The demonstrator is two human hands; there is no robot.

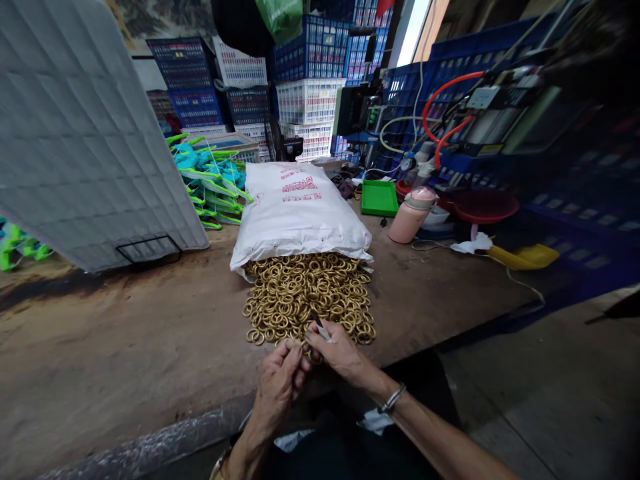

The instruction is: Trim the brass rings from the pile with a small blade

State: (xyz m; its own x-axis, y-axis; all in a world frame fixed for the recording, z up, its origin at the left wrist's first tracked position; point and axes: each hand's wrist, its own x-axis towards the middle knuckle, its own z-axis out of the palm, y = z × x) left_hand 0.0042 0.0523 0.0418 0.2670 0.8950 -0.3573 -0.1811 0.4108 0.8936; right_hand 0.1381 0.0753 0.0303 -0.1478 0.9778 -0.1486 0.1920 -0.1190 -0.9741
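Observation:
My left hand (281,375) is closed, pinching a brass-coloured ring (309,354) at its fingertips. Against it, my right hand (343,355) is closed around a small knife (321,329), whose flat metal part sticks out above the fingers. Both hands meet at the near edge of a heap of brass-coloured rings (310,293). The rings spill from the mouth of a white woven sack (305,223) with red print, lying on the workbench (165,347). The fingers partly hide the pinched ring and the knife.
A white ribbed panel (100,133) stands at left beside green and blue plastic pieces (213,177). To the right are a green tray (379,198), a pink bottle (411,217), a yellow scoop (523,257) and a machine with orange hoses (493,120). Stacked crates (310,100) stand behind.

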